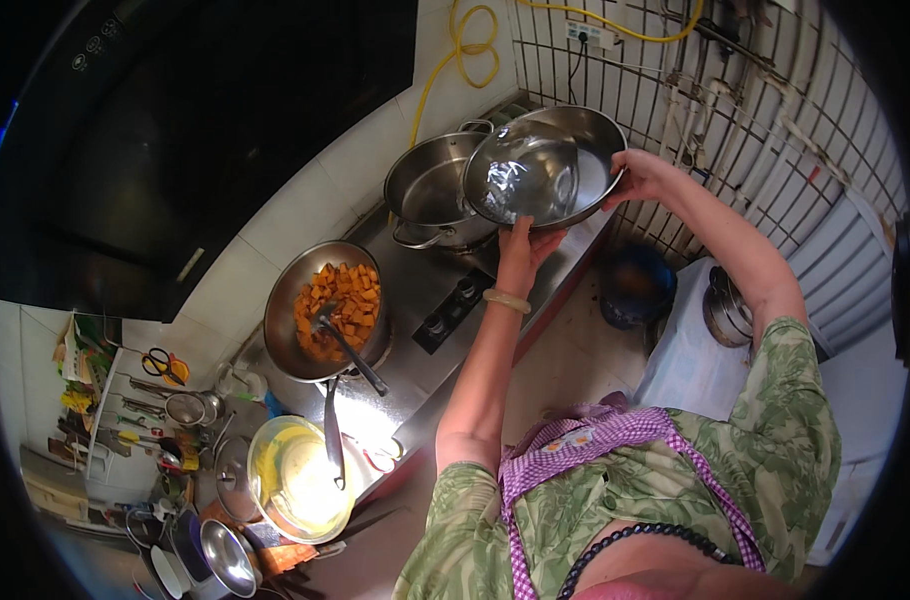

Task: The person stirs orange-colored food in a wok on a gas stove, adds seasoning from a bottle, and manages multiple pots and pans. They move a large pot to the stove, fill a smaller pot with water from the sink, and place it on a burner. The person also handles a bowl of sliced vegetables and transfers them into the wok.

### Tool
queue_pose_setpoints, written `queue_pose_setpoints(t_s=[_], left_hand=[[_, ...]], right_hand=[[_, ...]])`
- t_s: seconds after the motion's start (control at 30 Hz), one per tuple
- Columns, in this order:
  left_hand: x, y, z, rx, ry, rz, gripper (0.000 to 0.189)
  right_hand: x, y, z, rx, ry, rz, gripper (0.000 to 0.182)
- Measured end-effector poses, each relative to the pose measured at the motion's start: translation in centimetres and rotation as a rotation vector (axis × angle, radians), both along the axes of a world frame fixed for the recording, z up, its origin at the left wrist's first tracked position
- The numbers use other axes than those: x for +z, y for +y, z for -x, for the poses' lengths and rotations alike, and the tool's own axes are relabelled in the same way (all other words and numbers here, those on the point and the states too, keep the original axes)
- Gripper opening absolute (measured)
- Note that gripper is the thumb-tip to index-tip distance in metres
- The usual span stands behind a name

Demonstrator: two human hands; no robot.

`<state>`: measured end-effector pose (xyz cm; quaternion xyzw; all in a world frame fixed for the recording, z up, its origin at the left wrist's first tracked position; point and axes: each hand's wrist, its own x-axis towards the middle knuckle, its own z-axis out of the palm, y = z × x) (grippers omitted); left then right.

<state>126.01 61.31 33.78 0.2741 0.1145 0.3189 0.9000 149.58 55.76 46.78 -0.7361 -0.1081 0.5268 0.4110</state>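
Both hands grip a wide stainless steel basin [601,131] that is tilted to the left, with clear water [530,169] pooled toward its lower side. My left hand [526,251] supports the near rim, its thumb over the edge. On the right side of the rim, my right hand [638,176] has its fingers around the edge. Beneath the basin's lower side stands a two-handled stainless steel pot [425,184] on the stove, partly hidden by the basin. Whether water is running into the pot, I cannot tell.
A wok [278,319] of orange diced chunks [342,304] with a spatula [353,352] rests on the nearer burner. Beside it is a yellowish plastic basin [263,480]. Stove knobs [447,307] line the front edge. A dark range hood [199,135] overhangs the left. A blue bucket [635,285] stands on the floor.
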Motion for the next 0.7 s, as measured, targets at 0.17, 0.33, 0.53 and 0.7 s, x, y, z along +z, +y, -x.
queue_pose_setpoints(t_s=[0.17,0.33,0.53,0.7], left_hand=[[1.1,1.2,-2.3,0.042,-0.082,0.061,0.035],[2.6,1.7,-4.0,0.01,-0.134,0.12,0.034],[3.2,0.8,-5.6,0.037,-0.122,0.112,0.032],[3.8,1.1,-5.8,0.037,-0.086,0.117,0.039]], right_hand=[[2.5,3.3,-2.3,0.058,-0.025,0.064,0.04],[5.2,5.6,-3.4,0.145,-0.12,0.082,0.04],[7.3,6.8,-4.4,0.242,-0.185,0.105,0.04],[8.8,8.6,-4.5,0.34,-0.227,0.147,0.046]])
